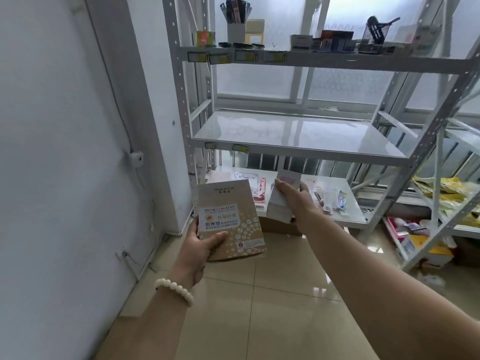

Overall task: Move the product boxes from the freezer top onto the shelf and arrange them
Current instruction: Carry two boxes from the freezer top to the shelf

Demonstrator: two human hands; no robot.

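Observation:
My left hand (201, 246) grips a flat tan product box (230, 220) printed "REPAIR COLLAGEN", held upright by its lower left corner in front of the shelf unit. My right hand (298, 197) is wrapped around a white box with a pinkish top (281, 201), a little to the right and slightly further out. Both boxes hang in the air below the bare white middle shelf (298, 133) of the metal rack. The freezer is out of view.
The rack's top shelf (337, 59) carries small boxes, a cup of pens and a mesh holder. Packets lie scattered on the lowest shelf (345, 201). A second rack at the right (452, 203) holds yellow bags and boxes. A wall with sockets runs along the left.

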